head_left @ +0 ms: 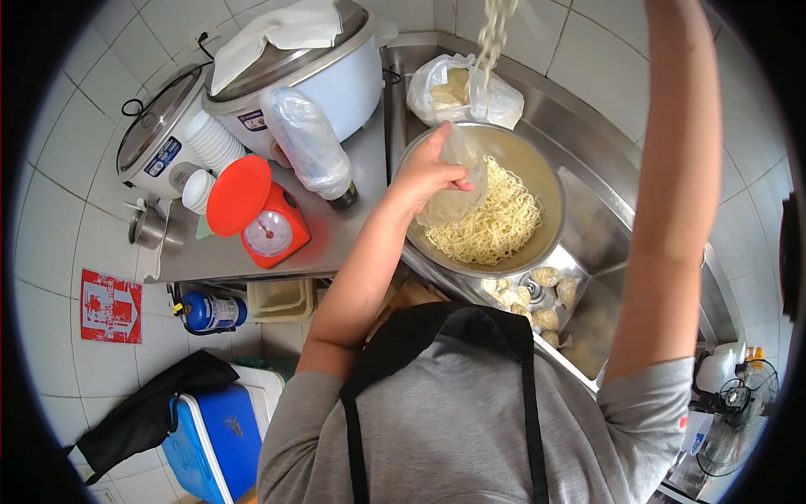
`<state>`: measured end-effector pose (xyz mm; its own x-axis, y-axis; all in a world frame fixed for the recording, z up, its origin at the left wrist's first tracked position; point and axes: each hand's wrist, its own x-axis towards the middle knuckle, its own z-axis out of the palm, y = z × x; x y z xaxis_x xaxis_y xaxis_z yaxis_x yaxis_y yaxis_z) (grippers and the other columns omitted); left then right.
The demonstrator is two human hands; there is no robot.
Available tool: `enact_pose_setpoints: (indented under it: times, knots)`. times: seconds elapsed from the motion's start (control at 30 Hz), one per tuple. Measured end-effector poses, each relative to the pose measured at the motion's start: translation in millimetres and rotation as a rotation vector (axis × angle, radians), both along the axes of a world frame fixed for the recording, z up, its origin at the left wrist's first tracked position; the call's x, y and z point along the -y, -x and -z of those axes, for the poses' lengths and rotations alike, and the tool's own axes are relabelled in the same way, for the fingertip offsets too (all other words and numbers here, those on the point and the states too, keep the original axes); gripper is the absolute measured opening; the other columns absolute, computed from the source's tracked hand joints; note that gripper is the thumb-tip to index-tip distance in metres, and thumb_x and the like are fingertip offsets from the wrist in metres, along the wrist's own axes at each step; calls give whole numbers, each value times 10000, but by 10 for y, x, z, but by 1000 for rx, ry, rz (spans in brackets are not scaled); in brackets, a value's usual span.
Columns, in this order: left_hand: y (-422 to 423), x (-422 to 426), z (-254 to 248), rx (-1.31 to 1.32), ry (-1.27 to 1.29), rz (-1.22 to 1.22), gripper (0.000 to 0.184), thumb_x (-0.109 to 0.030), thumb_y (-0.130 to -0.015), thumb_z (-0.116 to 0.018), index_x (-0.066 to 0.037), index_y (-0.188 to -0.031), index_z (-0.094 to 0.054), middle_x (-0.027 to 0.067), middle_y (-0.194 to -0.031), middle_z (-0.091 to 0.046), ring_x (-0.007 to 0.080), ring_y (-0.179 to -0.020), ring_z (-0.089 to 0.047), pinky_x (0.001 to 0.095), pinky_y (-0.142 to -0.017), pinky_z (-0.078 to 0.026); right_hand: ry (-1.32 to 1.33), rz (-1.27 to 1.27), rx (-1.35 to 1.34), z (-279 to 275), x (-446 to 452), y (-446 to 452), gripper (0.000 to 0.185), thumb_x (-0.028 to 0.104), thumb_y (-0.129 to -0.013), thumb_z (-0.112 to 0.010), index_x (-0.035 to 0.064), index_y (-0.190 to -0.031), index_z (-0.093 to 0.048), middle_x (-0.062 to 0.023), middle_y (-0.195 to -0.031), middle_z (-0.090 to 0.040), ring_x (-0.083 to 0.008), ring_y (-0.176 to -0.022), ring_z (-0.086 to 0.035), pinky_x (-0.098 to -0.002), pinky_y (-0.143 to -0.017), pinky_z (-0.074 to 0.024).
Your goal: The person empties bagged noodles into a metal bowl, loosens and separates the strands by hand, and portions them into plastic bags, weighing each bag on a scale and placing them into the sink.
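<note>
My left hand (432,175) grips a clear plastic bag (457,197) over a big metal bowl (550,189). Yellow noodles (504,223) lie heaped in the bowl, partly behind the plastic. Above the bowl a bundle of noodle strands (495,38) hangs down from the top edge of the picture; what holds its upper end is out of sight. My right arm reaches up past the top edge, so that hand is not visible. Just behind the bowl sits a white plastic bag (504,99) with something pale yellow inside.
The bowl rests over a steel sink (604,290) with several bagged pale portions (546,319) below it. On the left counter stand a red scale (273,227), a wrapped bottle (306,143), stacked white cups (214,143) and a large rice cooker (327,80).
</note>
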<state>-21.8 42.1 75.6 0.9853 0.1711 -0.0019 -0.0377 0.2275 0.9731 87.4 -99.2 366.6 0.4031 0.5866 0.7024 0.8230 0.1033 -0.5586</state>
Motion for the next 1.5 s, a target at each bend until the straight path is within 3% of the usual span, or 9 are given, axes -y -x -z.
enact_pose_setpoints:
  times: [0.07, 0.2, 0.33, 0.6, 0.77, 0.9, 1.13, 1.43, 1.5]
  knots:
    - [4, -4, 20, 21, 33, 1, 839, 67, -686, -546, 33, -1382, -80, 180, -1060, -522, 175, -669, -608, 308, -656, -536, 102, 273, -116, 359, -34, 242, 127, -23, -759, -583, -17, -875, -635, -101, -830, -650, -159, -720, -606, -286, -675, -507]
    - [1, -33, 18, 51, 51, 33, 842, 81, -684, -539, 15, -1388, -82, 154, -1177, -458, 166, -675, -601, 310, -657, -539, 153, -180, -455, 1733, -139, -36, 335, -24, -725, -503, 4, -1053, -564, -71, -953, -623, -149, -850, -590, -295, -782, -468]
    - [68, -83, -14, -23, 56, 36, 821, 69, -733, -521, -14, -1399, -47, 80, -1318, -372, 118, -767, -575, 310, -726, -524, 361, -121, -704, 2918, -333, -57, 382, -12, -687, -507, 6, -1068, -529, -66, -920, -582, -140, -860, -527, -278, -770, -425]
    - [68, -145, 129, -115, 12, 49, 814, 68, -734, -529, 10, -1390, -50, 126, -1444, -162, 135, -691, -593, 297, -705, -524, 650, -146, -173, 2120, -162, -80, 400, -23, -642, -623, 8, -1036, -560, -91, -997, -595, -199, -900, -568, -294, -780, -464]
    - [156, -209, 107, -84, -6, 27, 813, 64, -737, -530, 20, -1386, -43, 137, -1469, -70, 139, -709, -601, 295, -703, -522, 746, 2, 108, 2934, -70, -470, 340, 1, -690, -606, 3, -1028, -566, -109, -917, -613, -222, -886, -601, -299, -728, -475]
    - [197, -278, 140, -97, -5, -9, 801, 70, -740, -518, 21, -1386, -47, 129, -1472, -60, 135, -732, -600, 293, -700, -522, 768, -263, -800, 3256, -135, -430, 196, 65, -780, -597, 13, -968, -578, -68, -805, -626, -167, -799, -617, -277, -678, -489]
    - [214, -296, 192, -121, 13, -22, 793, 68, -741, -514, 7, -1391, -65, 121, -1468, -90, 129, -796, -590, 292, -705, -523, 332, -395, -787, 2329, -276, -161, 160, 100, -828, -591, 10, -960, -580, -66, -827, -631, -114, -711, -595, -244, -656, -491]
    - [307, -356, 217, -127, -12, -74, 775, 71, -743, -502, 20, -1387, -72, 133, -1445, -173, 132, -763, -597, 293, -700, -525, 942, -46, 9, 3132, -199, -489, 536, 171, -690, -680, 45, -1188, -524, -47, -889, -621, -146, -774, -581, -236, -690, -470]
    - [310, -360, 240, -113, 8, -101, 765, 72, -745, -493, 25, -1385, -77, 133, -1445, -175, 124, -735, -588, 290, -696, -524, 1047, -201, -405, 3384, -175, -435, 420, 232, -683, -718, 17, -1020, -589, -78, -857, -646, -162, -785, -620, -262, -696, -503]
